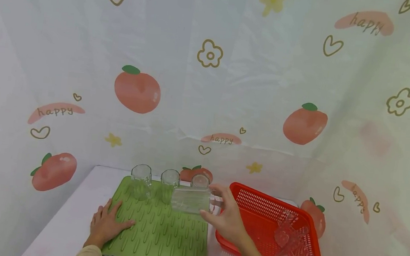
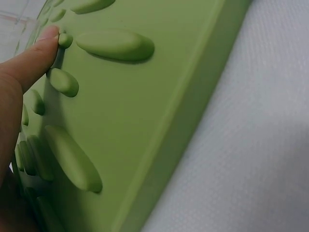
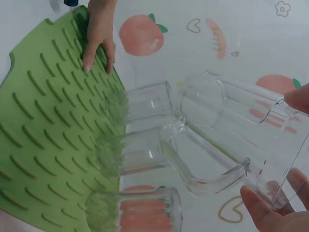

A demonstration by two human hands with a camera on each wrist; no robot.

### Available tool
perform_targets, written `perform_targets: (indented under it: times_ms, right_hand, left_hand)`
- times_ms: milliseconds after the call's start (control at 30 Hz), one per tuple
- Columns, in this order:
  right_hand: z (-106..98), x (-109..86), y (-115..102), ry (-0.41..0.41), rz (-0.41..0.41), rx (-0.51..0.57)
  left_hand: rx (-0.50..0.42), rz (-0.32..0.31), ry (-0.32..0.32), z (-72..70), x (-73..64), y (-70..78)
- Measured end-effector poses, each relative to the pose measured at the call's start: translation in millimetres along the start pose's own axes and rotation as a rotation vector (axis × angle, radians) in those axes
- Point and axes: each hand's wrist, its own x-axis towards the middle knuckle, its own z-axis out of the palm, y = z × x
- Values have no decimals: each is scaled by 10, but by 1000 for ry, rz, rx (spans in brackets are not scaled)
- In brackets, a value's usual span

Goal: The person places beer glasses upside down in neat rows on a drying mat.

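My right hand point(image 1: 231, 218) grips a clear glass mug point(image 1: 189, 200) near one end, holding it on its side above the right part of the green ridged mat point(image 1: 164, 245). In the right wrist view the mug's handle point(image 3: 207, 186) shows, with fingers and thumb around the other end. My left hand point(image 1: 107, 222) rests on the mat's left edge, fingers spread; one straight finger point(image 2: 36, 60) touches the ridges in the left wrist view. Along the mat's far edge stand three clear glasses: a left one point(image 1: 141, 183), a middle one point(image 1: 169, 182) and a right one point(image 1: 200, 180), partly behind the held mug.
To the right of the mat sits a red plastic basket point(image 1: 268, 198) with perforated walls. Several clear glass mugs point(image 1: 291, 247) lie in its right side. A white cloth point(image 1: 64, 217) covers the table, and a printed curtain point(image 1: 180, 80) rises behind it.
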Motion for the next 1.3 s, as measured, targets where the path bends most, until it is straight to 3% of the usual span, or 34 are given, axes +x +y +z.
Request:
perform_targets:
  times_ms: [400,1300]
  right_hand:
    - [178,13,24,-37,-78,12]
    - [534,65,44,-75,-111,113]
  left_hand:
    - [1,1,5,-24,-28,41]
    - [-2,-7,-4,-11,-1,7]
